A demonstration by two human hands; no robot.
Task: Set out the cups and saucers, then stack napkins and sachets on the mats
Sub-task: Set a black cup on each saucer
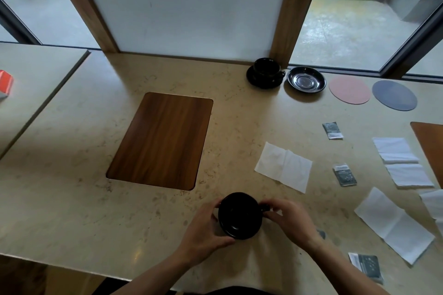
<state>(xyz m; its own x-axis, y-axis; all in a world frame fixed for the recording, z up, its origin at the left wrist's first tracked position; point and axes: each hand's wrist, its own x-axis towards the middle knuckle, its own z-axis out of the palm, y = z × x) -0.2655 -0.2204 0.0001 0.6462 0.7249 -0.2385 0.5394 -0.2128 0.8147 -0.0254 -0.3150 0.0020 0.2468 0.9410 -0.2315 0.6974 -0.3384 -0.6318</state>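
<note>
Sachet (345, 175) print unreadable to me. Left hand (203, 232) and right hand (288, 221) both grip black cup (239, 215); contents indiscernible.

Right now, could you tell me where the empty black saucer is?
In the head view, the empty saucer sits far right by the window, between the cup on its saucer and the pink round mat.

Both my hands on a black cup (239, 215) at bottom centre of the frame: left hand (203, 230) cupping its left side, right hand (290, 220) pinching the handle. Wooden mat (160, 140) mid-frame, bare. Second cup on saucer (265, 73) upper right by the window post, empty saucer (306, 79) just beside it, then pink coaster (349, 90) and grey coaster (394, 95). Napkins (283, 166) and dark sachets (344, 175) scattered on the counter (72, 199) at right.
</note>
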